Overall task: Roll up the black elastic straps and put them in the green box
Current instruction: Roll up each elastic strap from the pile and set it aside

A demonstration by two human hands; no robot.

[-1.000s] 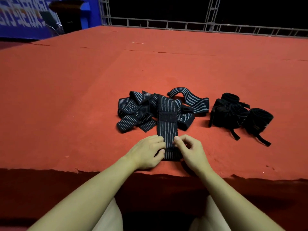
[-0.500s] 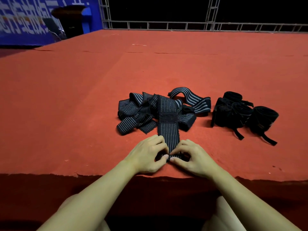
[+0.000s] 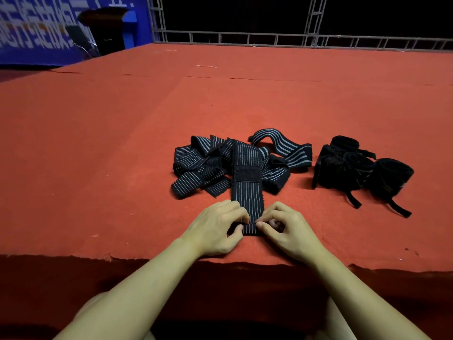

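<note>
We sit at the near edge of a red cloth (image 3: 103, 148) and work with both hands on one striped strap (image 3: 247, 192). It lies flat and straight, running away from us, likely so that it rolls evenly along its length. Its near end is turned over into a small tight roll (image 3: 249, 228). Our left hand (image 3: 215, 229) pinches the roll's left end between thumb and curled fingers; our right hand (image 3: 286, 229) pinches the right end the same way. Holding both ends probably keeps the roll square and stops the elastic from springing open.

A dark fastening patch (image 3: 247, 173) sits partway up the strap, where we judge it can close the finished roll. The strap's far end lies over a loose heap of striped straps (image 3: 203, 165) not yet rolled. To the right, well apart, sits a cluster of rolled straps (image 3: 360, 168) with tails trailing toward us, apparently set aside for boxing. No green box is in view.
</note>
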